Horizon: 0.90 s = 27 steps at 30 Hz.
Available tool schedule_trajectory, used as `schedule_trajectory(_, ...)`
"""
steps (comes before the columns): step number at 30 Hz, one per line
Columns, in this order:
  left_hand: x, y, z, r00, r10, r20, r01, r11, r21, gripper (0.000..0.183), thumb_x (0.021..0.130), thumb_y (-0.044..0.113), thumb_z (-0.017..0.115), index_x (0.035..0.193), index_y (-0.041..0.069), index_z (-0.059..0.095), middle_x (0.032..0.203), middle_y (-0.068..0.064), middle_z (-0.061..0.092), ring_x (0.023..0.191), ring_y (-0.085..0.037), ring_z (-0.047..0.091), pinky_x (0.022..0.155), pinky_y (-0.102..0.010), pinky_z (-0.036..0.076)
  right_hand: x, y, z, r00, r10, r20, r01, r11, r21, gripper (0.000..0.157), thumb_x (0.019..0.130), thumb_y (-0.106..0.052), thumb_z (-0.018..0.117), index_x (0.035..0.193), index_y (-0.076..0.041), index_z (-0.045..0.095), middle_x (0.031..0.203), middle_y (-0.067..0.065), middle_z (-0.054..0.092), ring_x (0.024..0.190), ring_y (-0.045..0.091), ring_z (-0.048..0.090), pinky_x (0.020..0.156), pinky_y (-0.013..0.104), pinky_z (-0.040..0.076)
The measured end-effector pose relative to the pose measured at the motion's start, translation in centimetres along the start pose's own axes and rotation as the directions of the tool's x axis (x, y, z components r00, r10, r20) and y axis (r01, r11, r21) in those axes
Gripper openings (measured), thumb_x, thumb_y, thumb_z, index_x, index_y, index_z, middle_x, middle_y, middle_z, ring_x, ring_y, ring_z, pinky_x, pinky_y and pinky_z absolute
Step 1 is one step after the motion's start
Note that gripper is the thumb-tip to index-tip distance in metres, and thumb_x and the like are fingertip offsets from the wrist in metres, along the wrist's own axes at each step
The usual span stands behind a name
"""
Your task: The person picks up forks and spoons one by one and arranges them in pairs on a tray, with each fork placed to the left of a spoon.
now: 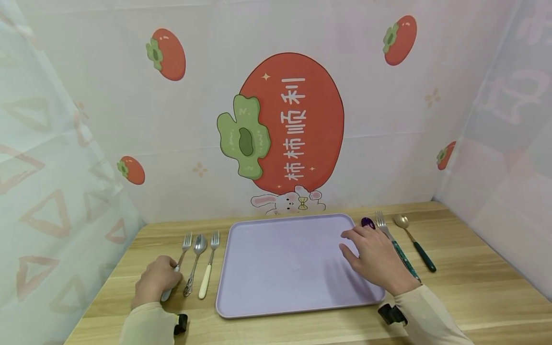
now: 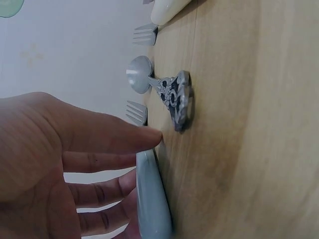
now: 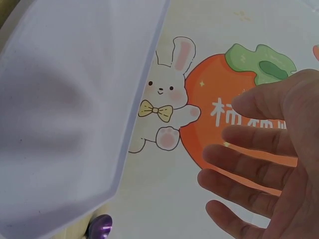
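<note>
My left hand (image 1: pixel 157 279) is at the left of the table, its thumb and fingers around the pale blue handle (image 2: pixel 153 199) of a fork (image 1: pixel 186 245) that lies along the wood. Just right of it lie a spoon (image 1: pixel 200 245) with an ornate metal handle and a fork (image 1: pixel 214 241) with a cream handle. My right hand (image 1: pixel 377 256) hovers over the right side of a lilac tray (image 1: pixel 284 268), fingers spread and nothing held. Beyond its fingers shows the purple bowl of a spoon (image 1: pixel 368 222); the hand hides the rest.
Right of the tray lie a fork (image 1: pixel 403 258) with a green handle and a gold-coloured spoon (image 1: pixel 401 221) with a dark green handle. A white cloth printed with persimmons and a rabbit (image 1: pixel 288 203) hangs behind the wooden table (image 1: pixel 474 268), with more cloth at both sides.
</note>
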<state>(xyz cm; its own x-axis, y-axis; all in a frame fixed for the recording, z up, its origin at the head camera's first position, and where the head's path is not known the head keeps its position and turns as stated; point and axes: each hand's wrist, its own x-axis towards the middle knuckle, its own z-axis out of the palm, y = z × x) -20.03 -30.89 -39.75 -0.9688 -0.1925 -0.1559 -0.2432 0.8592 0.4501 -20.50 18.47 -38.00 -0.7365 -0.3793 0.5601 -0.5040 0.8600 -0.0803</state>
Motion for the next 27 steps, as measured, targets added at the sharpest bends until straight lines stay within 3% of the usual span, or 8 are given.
schedule_trajectory(5, -0.09, 0.05, 0.04, 1.000, -0.008, -0.005, 0.008, 1.000, -0.016, 0.043, 0.081, 0.006, 0.059, 0.121, -0.013, 0.058, 0.106, -0.032, 0.062, 0.083, -0.039, 0.058, 0.066, -0.053, 0.047, -0.01, 0.13, 0.12, 1.000, -0.003, -0.002, 0.003, 1.000, -0.005, 0.022, 0.088, -0.021, 0.077, 0.104, -0.007, 0.074, 0.102, 0.007, 0.072, 0.091, 0.030, 0.067, 0.085, 0.051, 0.052)
schedule_trajectory(18, -0.05, 0.02, 0.06, 1.000, -0.012, 0.010, 0.012, 1.000, -0.011, 0.043, 0.086, 0.008, 0.058, 0.124, -0.012, 0.057, 0.114, -0.036, 0.060, 0.086, -0.040, 0.059, 0.069, -0.056, 0.047, -0.11, 0.11, 0.17, 1.000, 0.000, 0.009, 0.000, 1.000, -0.006, 0.022, 0.088, -0.021, 0.077, 0.104, -0.007, 0.074, 0.103, 0.007, 0.072, 0.092, 0.030, 0.066, 0.085, 0.052, 0.051)
schedule_trajectory(27, -0.34, 0.32, -0.04, 1.000, 0.007, 0.018, -0.008, 1.000, 0.009, 0.037, 0.085, 0.006, 0.056, 0.117, -0.013, 0.057, 0.096, -0.025, 0.062, 0.080, -0.037, 0.056, 0.068, -0.056, 0.046, -0.06, 0.15, 0.30, 1.000, 0.006, 0.013, -0.006, 1.000, -0.008, 0.023, 0.089, -0.023, 0.076, 0.105, -0.007, 0.074, 0.104, 0.007, 0.071, 0.094, 0.031, 0.067, 0.088, 0.052, 0.051)
